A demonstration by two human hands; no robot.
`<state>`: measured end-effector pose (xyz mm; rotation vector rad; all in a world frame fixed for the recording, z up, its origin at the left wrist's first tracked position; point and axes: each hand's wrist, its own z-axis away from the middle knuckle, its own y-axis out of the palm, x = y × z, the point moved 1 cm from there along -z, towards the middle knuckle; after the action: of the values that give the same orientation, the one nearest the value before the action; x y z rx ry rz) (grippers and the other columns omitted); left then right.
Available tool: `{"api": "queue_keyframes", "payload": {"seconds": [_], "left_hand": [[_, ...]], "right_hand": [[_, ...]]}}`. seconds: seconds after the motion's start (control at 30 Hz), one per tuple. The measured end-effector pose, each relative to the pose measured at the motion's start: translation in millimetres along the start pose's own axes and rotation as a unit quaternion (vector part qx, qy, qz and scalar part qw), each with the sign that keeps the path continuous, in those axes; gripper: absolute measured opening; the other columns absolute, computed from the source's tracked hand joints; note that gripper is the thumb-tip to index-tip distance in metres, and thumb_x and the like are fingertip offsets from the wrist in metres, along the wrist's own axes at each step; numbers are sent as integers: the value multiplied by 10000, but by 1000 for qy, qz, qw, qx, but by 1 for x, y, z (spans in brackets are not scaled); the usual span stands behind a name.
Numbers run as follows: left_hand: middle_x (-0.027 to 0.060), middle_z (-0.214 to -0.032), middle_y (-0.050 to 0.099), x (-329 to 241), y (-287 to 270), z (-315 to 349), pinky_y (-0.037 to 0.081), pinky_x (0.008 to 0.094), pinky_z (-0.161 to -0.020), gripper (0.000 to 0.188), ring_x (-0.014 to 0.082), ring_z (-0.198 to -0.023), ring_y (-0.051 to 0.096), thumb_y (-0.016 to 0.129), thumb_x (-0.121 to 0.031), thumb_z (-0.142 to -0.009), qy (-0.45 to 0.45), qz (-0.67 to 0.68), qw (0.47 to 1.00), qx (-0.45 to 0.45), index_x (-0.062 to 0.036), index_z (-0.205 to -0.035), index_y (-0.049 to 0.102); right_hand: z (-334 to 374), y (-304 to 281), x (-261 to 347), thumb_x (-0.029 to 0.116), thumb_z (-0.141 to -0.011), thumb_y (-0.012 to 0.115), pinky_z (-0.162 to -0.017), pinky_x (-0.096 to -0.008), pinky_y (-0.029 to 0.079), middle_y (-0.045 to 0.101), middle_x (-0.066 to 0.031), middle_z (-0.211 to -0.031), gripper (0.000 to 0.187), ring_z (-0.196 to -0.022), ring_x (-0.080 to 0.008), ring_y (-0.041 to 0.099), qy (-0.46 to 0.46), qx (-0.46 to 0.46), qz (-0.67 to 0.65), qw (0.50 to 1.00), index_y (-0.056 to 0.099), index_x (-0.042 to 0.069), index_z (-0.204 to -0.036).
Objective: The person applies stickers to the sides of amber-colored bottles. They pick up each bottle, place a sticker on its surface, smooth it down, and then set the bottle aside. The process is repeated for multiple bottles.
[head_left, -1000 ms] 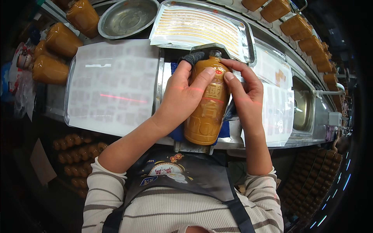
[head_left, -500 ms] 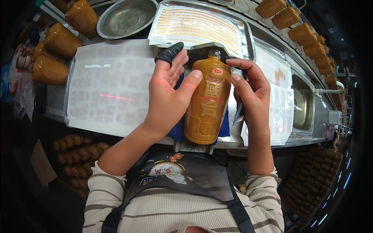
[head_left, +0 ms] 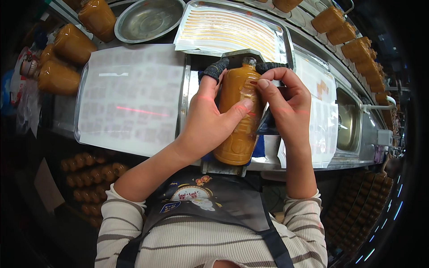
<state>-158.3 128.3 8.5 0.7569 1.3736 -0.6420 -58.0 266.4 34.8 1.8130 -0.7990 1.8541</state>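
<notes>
Amber bottle (head_left: 239, 131) at the frame's centre, just rolled from face-up to present its flank, is clasped by the left grip (head_left: 206, 123), while the right grip (head_left: 288, 107) bunches at its shoulder, its hold unclear.

Cream striped sleeves (head_left: 120, 221), dark apron (head_left: 237, 201)

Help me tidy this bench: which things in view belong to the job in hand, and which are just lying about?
Job: brown bottle; left hand holding it; right hand at its shoulder; metal stand; blue cloth; probably sheet of orange strips.

Apparently lying about: metal bowl; clear plastic bag.
</notes>
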Motion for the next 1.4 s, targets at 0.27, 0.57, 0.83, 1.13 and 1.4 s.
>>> {"api": "queue_keyframes", "payload": {"seconds": [0.27,0.57,0.83,1.13,1.4], "left_hand": [[255,-1552,370,-1,0,2,345,379,-1179,744,268,-1437,403,715,-65,-925,-15,-9,1000,18,96,-1490,258],[207,-1313,584,10,4,1,452,366,-1043,613,247,-1229,577,721,-101,-907,60,17,997,-35,67,-1400,398],[212,-1309,583,3,2,3,464,352,-1034,595,218,-1219,578,724,-97,-908,17,39,999,-14,81,-1370,394],[212,-1477,446,3,-2,2,392,368,-1124,692,235,-1351,475,700,-67,-927,-13,41,999,20,50,-1477,296],[188,-1464,496,-5,0,-11,447,342,-1093,568,209,-1306,531,679,-96,-962,-35,76,997,6,49,-1431,392]], "right_hand": [[-3,0,-1,71,-945,697,-667,-170,467,669,-2,-920,102,-761,-27,609,6,5,-13,1000,657,-4,-1001],[-5,1,-3,76,-940,700,-631,-153,438,659,15,-884,101,-697,3,563,26,5,-8,1000,658,0,-993],[-5,0,-3,73,-953,689,-659,-148,438,654,21,-891,94,-744,1,568,33,15,1,999,646,5,-1002],[-5,0,-3,61,-959,676,-665,-148,437,653,23,-896,87,-773,5,578,31,20,2,999,638,13,-1020],[-5,-4,-5,121,-960,662,-598,-147,340,639,33,-956,168,-703,6,465,19,-19,-51,998,657,39,-1106]]}}
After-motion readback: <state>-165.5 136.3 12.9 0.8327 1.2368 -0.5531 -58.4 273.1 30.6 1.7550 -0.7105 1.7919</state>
